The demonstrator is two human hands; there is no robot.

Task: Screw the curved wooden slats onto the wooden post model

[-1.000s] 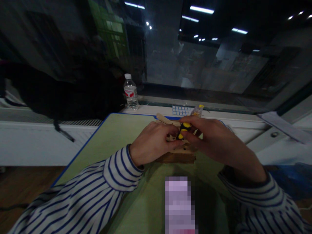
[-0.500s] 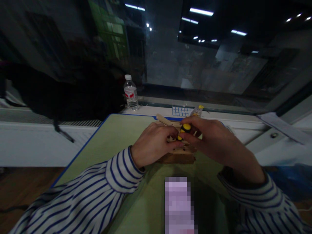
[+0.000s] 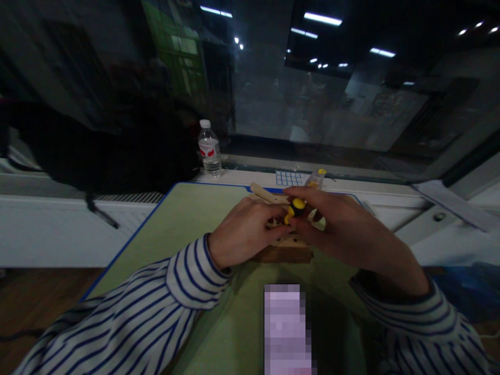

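Note:
Both my hands meet over a small wooden assembly (image 3: pixel 284 249) that rests on the green table mat (image 3: pixel 195 219). My right hand (image 3: pixel 339 229) is closed around the yellow-and-black handle of a stubby screwdriver (image 3: pixel 296 207), its tip pointing down at the wood. My left hand (image 3: pixel 244 229) has its fingers curled against the wooden pieces right beside the tool's tip, steadying them. A light wooden stick (image 3: pixel 265 193) juts out beyond my left fingers. What lies under the fingertips is hidden.
A clear water bottle (image 3: pixel 209 147) stands on the white sill behind the mat. A small yellow-capped tube (image 3: pixel 315 178) and a blue-lined grid sheet (image 3: pixel 288 178) lie beyond the hands. A dark window rises behind; a blurred pink patch (image 3: pixel 288 328) sits near me.
My right hand has rolled slightly around the screwdriver handle, which now sits a little more tilted. My left hand and the wooden assembly stay in place.

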